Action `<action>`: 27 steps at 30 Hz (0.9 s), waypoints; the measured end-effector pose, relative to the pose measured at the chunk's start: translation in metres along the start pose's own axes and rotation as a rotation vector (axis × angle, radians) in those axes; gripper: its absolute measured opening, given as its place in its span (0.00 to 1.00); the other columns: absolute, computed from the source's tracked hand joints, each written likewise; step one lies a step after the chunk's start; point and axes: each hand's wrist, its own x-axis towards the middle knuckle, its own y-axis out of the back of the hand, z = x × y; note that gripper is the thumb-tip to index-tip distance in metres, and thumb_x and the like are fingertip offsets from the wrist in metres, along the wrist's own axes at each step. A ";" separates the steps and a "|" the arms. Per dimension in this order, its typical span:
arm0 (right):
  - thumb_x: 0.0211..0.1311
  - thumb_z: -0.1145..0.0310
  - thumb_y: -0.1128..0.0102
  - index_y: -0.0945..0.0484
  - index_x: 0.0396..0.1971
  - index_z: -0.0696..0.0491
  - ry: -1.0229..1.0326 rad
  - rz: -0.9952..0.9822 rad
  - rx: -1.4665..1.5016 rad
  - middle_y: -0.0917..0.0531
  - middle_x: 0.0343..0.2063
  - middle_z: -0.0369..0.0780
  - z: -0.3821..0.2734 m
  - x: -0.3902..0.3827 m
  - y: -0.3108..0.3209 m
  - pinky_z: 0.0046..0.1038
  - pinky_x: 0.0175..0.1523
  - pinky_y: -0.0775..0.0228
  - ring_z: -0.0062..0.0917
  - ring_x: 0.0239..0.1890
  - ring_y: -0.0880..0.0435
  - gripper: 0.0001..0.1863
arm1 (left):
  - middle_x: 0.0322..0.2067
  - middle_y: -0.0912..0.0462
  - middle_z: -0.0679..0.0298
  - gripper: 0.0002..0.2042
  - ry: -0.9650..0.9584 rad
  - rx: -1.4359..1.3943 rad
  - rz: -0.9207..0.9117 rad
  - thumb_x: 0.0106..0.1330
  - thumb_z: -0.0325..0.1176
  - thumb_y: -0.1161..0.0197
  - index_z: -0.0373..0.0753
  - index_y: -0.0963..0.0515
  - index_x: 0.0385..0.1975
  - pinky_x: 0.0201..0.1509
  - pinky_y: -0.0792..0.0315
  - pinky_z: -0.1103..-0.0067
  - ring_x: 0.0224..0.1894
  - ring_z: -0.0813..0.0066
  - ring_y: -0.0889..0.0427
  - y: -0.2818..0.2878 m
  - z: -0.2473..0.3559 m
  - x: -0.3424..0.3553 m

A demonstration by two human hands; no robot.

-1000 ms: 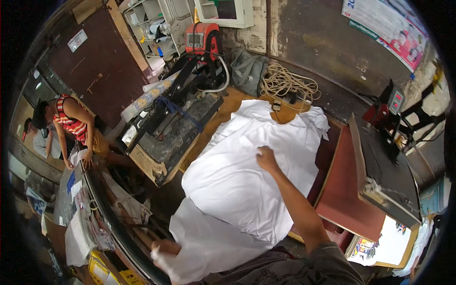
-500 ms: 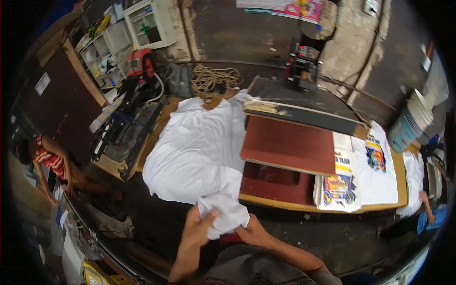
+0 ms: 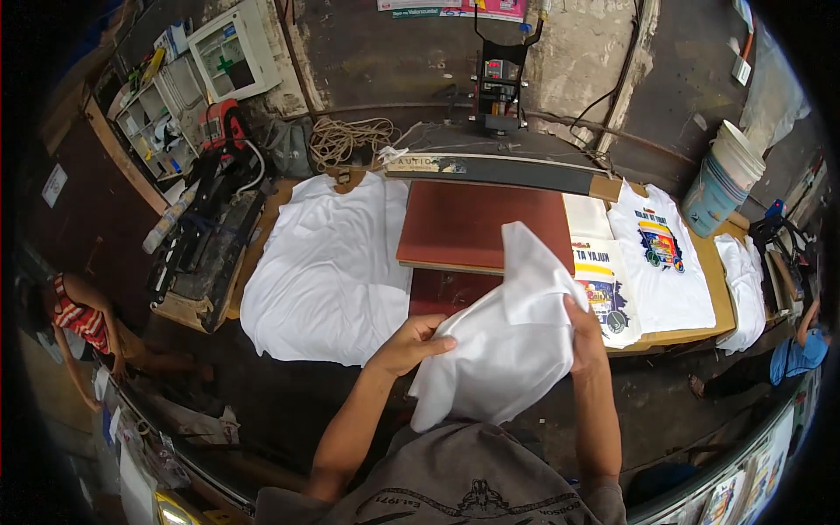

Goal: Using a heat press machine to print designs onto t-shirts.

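A bunched white T-shirt (image 3: 503,341) hangs between my two hands, in front of the press and above its near edge; one flap sticks up like a sleeve. My left hand (image 3: 409,344) pinches its left side, thumb on top. At the opposite side my right hand (image 3: 584,332) grips the cloth, its fingers partly behind it. Beyond the shirt is a heat press with a red-brown board (image 3: 486,223) under a dark upper platen (image 3: 525,179); the held shirt covers part of the board. To the left, white T-shirts (image 3: 324,271) lie spread on the table.
Printed transfer sheets (image 3: 604,280) and a printed white T-shirt (image 3: 667,262) lie right of the press. Stacked buckets (image 3: 722,179) stand at the far right. Coiled rope (image 3: 350,140) and a second press (image 3: 206,227) sit at left. One person is at each side.
The white T-shirt has been lifted and opened out from a small bunch, and shifted right. My hands have moved apart, the right one up and rightward. The view has turned slightly right.
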 end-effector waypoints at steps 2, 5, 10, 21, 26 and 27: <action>0.62 0.67 0.42 0.35 0.59 0.60 0.047 -0.037 0.034 0.22 0.49 0.46 -0.001 0.001 0.016 0.34 0.52 0.23 0.31 0.48 0.19 0.26 | 0.39 0.19 0.66 0.15 0.071 0.170 0.071 0.63 0.31 0.35 0.31 0.23 0.46 0.49 0.30 0.82 0.43 0.83 0.23 -0.006 0.015 0.000; 0.60 0.68 0.41 0.35 0.59 0.60 0.098 -0.088 0.044 0.22 0.49 0.46 -0.007 -0.006 0.021 0.33 0.52 0.24 0.31 0.48 0.19 0.28 | 0.35 0.19 0.68 0.11 0.075 0.178 0.089 0.64 0.31 0.37 0.32 0.22 0.42 0.46 0.30 0.82 0.39 0.84 0.24 -0.019 0.030 0.001; 0.60 0.68 0.40 0.30 0.55 0.61 0.134 0.029 -0.046 0.20 0.46 0.44 -0.013 -0.003 0.038 0.32 0.51 0.25 0.30 0.46 0.18 0.24 | 0.34 0.19 0.68 0.07 0.007 0.580 0.345 0.65 0.29 0.39 0.33 0.21 0.39 0.43 0.30 0.83 0.37 0.85 0.25 -0.023 0.024 0.014; 0.66 0.64 0.42 0.23 0.47 0.62 0.322 0.143 -0.409 0.18 0.40 0.39 -0.020 -0.004 0.069 0.23 0.48 0.31 0.19 0.41 0.22 0.17 | 0.30 0.20 0.69 0.06 -0.047 0.457 0.406 0.65 0.29 0.40 0.34 0.21 0.37 0.38 0.32 0.83 0.33 0.84 0.27 -0.032 0.024 0.031; 0.64 0.67 0.42 0.21 0.45 0.58 0.450 -0.005 -0.489 0.18 0.41 0.38 -0.025 -0.002 0.074 0.26 0.51 0.32 0.22 0.43 0.22 0.13 | 0.33 0.19 0.65 0.08 -0.087 0.595 0.300 0.60 0.27 0.34 0.32 0.20 0.38 0.45 0.30 0.82 0.38 0.80 0.23 -0.048 0.035 0.032; 0.64 0.67 0.42 0.19 0.42 0.56 0.491 -0.024 -0.500 0.17 0.39 0.37 -0.024 -0.003 0.075 0.25 0.50 0.33 0.21 0.41 0.22 0.12 | 0.33 0.19 0.65 0.08 -0.102 0.639 0.289 0.59 0.26 0.34 0.32 0.20 0.38 0.45 0.30 0.81 0.38 0.80 0.23 -0.049 0.036 0.033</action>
